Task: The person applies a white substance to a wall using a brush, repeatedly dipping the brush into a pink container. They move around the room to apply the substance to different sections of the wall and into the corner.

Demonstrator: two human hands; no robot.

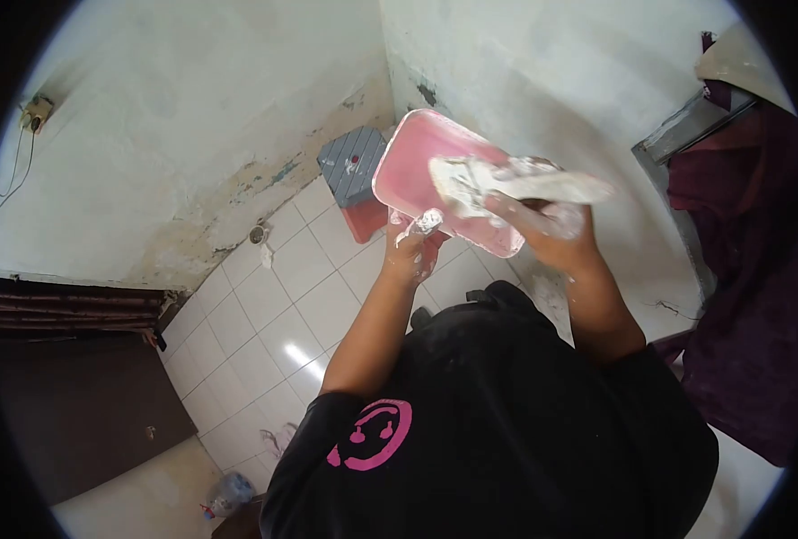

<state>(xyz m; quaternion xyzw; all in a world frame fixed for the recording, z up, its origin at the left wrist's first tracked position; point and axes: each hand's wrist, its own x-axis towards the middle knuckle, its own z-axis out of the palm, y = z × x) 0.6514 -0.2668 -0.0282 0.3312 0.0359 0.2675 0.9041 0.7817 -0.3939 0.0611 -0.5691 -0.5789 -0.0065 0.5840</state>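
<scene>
A pink plastic tub (406,154), smeared with white along its rim, is tilted up in front of me. My left hand (411,251) grips its near left edge, the thumb coated in white paint. In my right hand (553,223) is a paintbrush (565,188), its handle pointing right. The thickly coated white bristles lie over the tub's opening. White smears cover the fingers of the right hand too.
Behind the tub a stool (352,162) with a grey top and red side stands near the wall corner. Peeling walls surround the tiled floor (295,278). Purple cloth (731,216) hangs at right. A plastic bottle (229,493) and a dark brown panel (75,413) are at lower left.
</scene>
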